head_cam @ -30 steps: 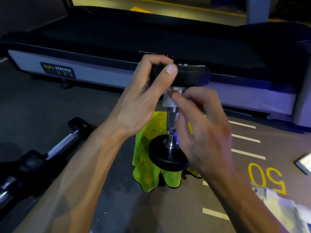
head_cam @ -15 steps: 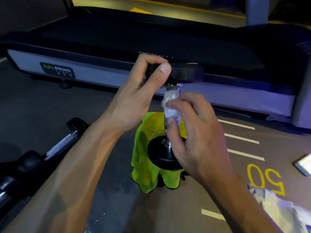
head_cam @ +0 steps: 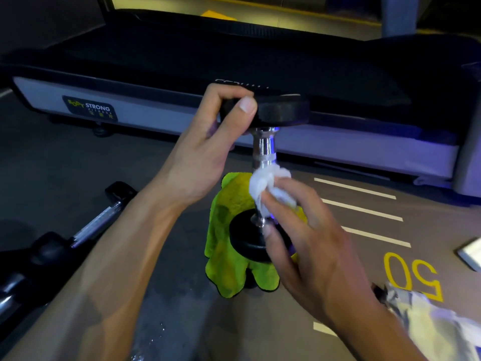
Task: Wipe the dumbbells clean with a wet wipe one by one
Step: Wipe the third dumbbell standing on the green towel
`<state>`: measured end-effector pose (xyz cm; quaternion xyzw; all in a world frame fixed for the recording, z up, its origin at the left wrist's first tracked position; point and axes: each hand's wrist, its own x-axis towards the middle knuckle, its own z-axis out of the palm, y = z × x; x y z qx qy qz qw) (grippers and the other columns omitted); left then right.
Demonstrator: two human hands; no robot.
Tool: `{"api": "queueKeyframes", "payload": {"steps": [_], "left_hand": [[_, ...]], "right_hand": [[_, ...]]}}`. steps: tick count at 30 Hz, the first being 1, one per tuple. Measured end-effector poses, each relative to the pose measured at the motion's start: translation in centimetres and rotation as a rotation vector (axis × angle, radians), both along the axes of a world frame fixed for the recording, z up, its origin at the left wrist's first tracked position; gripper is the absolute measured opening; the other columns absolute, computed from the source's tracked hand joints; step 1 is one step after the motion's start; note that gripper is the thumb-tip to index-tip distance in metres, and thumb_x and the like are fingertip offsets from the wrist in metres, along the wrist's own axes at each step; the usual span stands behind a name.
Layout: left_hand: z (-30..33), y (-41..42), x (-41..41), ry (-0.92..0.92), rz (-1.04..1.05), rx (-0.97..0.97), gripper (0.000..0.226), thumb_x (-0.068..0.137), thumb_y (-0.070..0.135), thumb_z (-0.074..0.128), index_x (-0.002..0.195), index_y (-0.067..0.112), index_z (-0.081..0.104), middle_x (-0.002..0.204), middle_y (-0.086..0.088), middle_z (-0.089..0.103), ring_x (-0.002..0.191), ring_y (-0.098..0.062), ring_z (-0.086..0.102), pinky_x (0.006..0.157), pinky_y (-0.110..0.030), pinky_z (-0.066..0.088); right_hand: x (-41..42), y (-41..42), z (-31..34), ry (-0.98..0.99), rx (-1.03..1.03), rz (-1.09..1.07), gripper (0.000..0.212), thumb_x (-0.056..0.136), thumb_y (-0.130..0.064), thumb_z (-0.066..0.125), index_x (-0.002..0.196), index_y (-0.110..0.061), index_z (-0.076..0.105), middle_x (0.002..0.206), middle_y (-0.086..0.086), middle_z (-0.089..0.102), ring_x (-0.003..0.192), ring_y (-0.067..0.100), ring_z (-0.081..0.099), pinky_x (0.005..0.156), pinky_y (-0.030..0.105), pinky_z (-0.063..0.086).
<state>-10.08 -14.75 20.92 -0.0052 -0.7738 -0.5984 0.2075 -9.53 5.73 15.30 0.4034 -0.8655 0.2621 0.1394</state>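
1. A person's right hand [head_cam: 307, 246] covers the lower half of the dumbbell [head_cam: 265, 152] handle and part of the bottom weight; the right fingers [head_cam: 270, 233] blur at the tips.
2. More dumbbells [head_cam: 86, 230] lie on the floor [head_cam: 52, 165] at the left, running out of the picture in dim light; how many cannot be told.
3. A crumpled pale wrapper [head_cam: 437, 319] at lower right and a white object [head_cam: 471, 252] at the right edge are cut off and hard to identify.
4. A treadmill [head_cam: 182, 113] closes off the far side; bare floor lies to the left, and floor painted with white lines and a yellow "50" to the right.
5. The dumbbell stands upright on a green cloth [head_cam: 229, 256] on the floor, centre frame.
6. The left hand [head_cam: 205, 152] grips the top weight, thumb and fingers clamped on its rim.
7. The right fingers pinch a bunched white wipe [head_cam: 265, 183] against the chrome handle, midway down.
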Motion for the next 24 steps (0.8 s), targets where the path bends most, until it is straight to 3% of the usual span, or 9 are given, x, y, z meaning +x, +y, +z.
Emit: {"api": "queueKeyframes", "payload": {"steps": [5, 9, 13, 17, 21, 24], "left_hand": [[-0.1, 0.1, 0.3, 0.0, -0.026, 0.002, 0.032, 0.093, 0.058, 0.048, 0.115, 0.037, 0.055, 0.115, -0.005, 0.061, 0.115, -0.024, 0.06, 0.101, -0.044, 0.049], [-0.1, 0.3, 0.5, 0.012, -0.033, 0.001, 0.036, 0.091, 0.058, 0.049, 0.117, 0.035, 0.055, 0.108, 0.014, 0.057, 0.105, -0.002, 0.058, 0.098, -0.034, 0.048], [0.2, 0.4, 0.6, 0.017, -0.01, -0.024, 0.036, 0.088, 0.059, 0.049, 0.115, 0.035, 0.056, 0.1, 0.021, 0.057, 0.1, 0.001, 0.057, 0.093, -0.029, 0.049], [0.7, 0.4, 0.6, -0.009, 0.025, -0.022, 0.035, 0.084, 0.062, 0.049, 0.109, 0.038, 0.057, 0.102, 0.017, 0.061, 0.103, -0.006, 0.064, 0.09, -0.027, 0.05], [1.3, 0.6, 0.9, -0.078, 0.049, -0.062, 0.042, 0.079, 0.07, 0.054, 0.11, 0.042, 0.059, 0.102, 0.026, 0.063, 0.107, -0.004, 0.063, 0.103, -0.045, 0.051], [2.4, 0.6, 1.4, -0.123, 0.034, -0.162, 0.052, 0.076, 0.077, 0.064, 0.113, 0.041, 0.059, 0.112, 0.025, 0.066, 0.108, -0.003, 0.063, 0.1, -0.038, 0.051]], "right_hand": [[2.2, 2.0, -1.4, -0.041, 0.027, -0.052, 0.034, 0.104, -0.038, 0.042, 0.127, -0.028, 0.065, 0.131, -0.003, 0.05, 0.112, 0.022, 0.055, 0.091, 0.037, 0.05], [2.8, 0.7, -0.6, -0.085, 0.072, -0.049, 0.041, 0.105, -0.051, 0.033, 0.123, -0.033, 0.065, 0.128, -0.008, 0.05, 0.118, 0.017, 0.05, 0.097, 0.031, 0.044], [2.4, 0.4, -1.0, -0.108, -0.073, -0.04, 0.028, 0.105, -0.038, 0.045, 0.112, -0.029, 0.071, 0.112, -0.012, 0.057, 0.105, 0.015, 0.054, 0.089, 0.032, 0.047], [2.3, 1.2, -1.9, -0.137, -0.211, -0.078, 0.018, 0.1, -0.027, 0.057, 0.106, -0.025, 0.074, 0.109, -0.013, 0.062, 0.104, 0.012, 0.06, 0.09, 0.026, 0.047], [2.3, 0.6, -2.1, -0.238, -0.292, -0.13, 0.012, 0.095, -0.032, 0.062, 0.097, -0.03, 0.074, 0.102, -0.018, 0.062, 0.094, 0.006, 0.058, 0.085, 0.021, 0.047], [2.2, 0.2, -2.0, -0.328, -0.264, -0.164, 0.013, 0.089, -0.04, 0.063, 0.091, -0.034, 0.074, 0.096, -0.017, 0.062, 0.095, 0.006, 0.055, 0.081, 0.021, 0.045]]}}
